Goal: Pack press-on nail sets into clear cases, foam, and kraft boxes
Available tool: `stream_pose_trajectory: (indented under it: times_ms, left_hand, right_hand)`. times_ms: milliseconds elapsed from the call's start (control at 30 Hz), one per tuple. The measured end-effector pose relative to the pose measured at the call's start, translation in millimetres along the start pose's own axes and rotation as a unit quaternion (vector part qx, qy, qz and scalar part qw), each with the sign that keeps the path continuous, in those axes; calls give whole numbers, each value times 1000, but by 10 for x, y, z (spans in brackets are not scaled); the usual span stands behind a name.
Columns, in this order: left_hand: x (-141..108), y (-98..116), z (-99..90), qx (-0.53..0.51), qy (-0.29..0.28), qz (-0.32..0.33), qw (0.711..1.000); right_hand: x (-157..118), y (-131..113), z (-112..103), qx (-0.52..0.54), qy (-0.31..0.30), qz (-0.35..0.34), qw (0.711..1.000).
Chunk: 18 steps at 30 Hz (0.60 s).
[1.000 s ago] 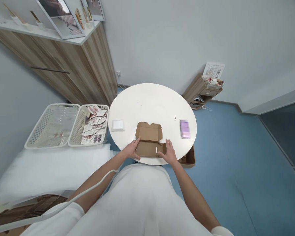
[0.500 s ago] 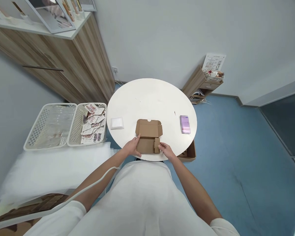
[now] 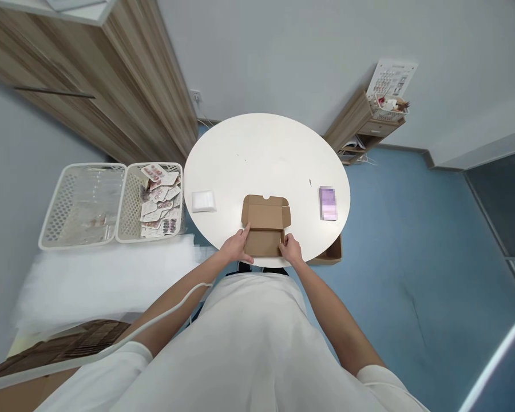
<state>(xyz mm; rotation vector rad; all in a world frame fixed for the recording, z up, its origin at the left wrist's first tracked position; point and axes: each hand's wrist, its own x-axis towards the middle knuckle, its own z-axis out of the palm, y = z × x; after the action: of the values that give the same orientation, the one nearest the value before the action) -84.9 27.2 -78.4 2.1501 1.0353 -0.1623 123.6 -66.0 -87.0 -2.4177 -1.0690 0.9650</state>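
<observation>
A brown cardboard box [image 3: 264,242] lies at the near edge of the white oval table [image 3: 261,143], its lid [image 3: 266,214] folded back away from me. My left hand [image 3: 237,247] holds the box's left side, thumb and fingers spread along it. At the right side wall, my right hand [image 3: 290,249] is closed on the cardboard, fingers bent over the wall. The box interior looks bare. A stack of purple and pink cards [image 3: 328,203] rests on the table to the right, and a small white stack [image 3: 203,201] to the left.
Left of the table are a white basket of printed cards [image 3: 119,220] and another basket of clear packets [image 3: 47,229]. White sheeting [image 3: 111,280] lies below them. A brown carton [image 3: 335,252] sits under the table's right edge.
My right hand has folded the box's right flap up and inward, so the right side wall now stands. The view has shifted, and the scene sits slightly higher.
</observation>
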Motion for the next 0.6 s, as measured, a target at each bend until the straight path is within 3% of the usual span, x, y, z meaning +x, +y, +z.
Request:
stream_pose_trajectory:
  times_ms: [133,300,467,600]
  left_hand:
    - [18,68,54,-19,13,11,1000]
    - [-33,177,232,-123,68,18,990]
    - [17,253,410,-206,109,-50,971]
    - [210,322,428,-233,113,-87,962]
  right_hand:
    - [-6,92,-55,-7,11,15,1000]
    - [-2,199,-201,10,7,20,1000]
    - [30,257,-322,103,-31,3,994]
    - [161,294,-412,182,-59,-5,981]
